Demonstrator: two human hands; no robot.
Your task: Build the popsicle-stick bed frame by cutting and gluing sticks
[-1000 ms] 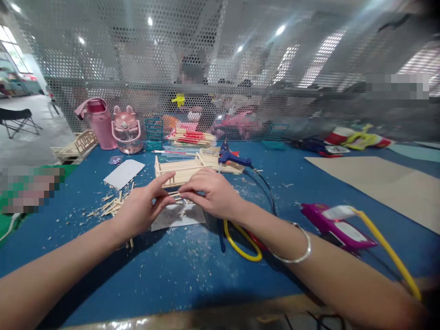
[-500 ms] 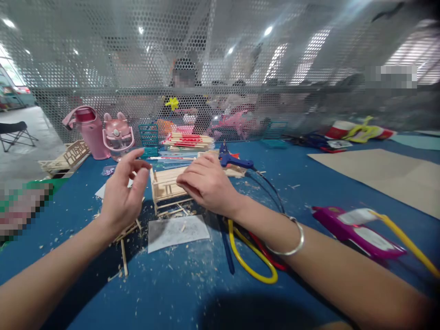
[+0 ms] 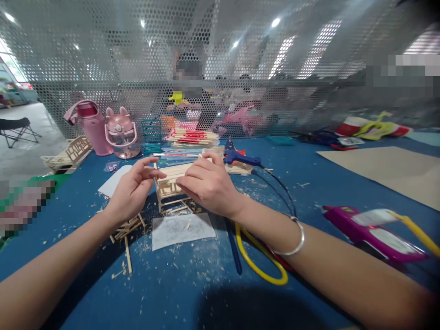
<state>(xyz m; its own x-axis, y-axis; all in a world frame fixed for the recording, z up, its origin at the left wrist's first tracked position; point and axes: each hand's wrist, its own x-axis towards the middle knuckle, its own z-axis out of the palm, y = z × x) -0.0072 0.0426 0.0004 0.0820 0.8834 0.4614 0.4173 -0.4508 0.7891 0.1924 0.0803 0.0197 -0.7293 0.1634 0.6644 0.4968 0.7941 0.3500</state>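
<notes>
A small bed-like model made of thin wooden sticks [image 3: 172,187] stands upright on the blue table. At its left end my left hand [image 3: 132,190] is open, thumb and fingers apart, the fingertips close to the corner post. My right hand [image 3: 211,185] is closed over the model's right end, with thumb and fingers pinched at its edge and hiding that part. In front lies a white paper sheet [image 3: 184,231] with a stick scrap on it. Cut stick pieces [image 3: 129,229] are heaped beneath my left wrist. A blue glue gun [image 3: 242,158] rests behind my right hand.
A yellow-handled tool [image 3: 264,270] lies beside my right forearm, and a purple device [image 3: 371,233] is farther right. Bundled sticks [image 3: 192,136], a pink bottle [image 3: 94,130] and an eared clear bottle [image 3: 122,137] line the back. Behind rises a perforated metal screen [image 3: 137,59].
My left hand has moved right and in toward the model's left end, its fingers lowered. My right hand keeps its place at the right end. The whole view has shifted slightly.
</notes>
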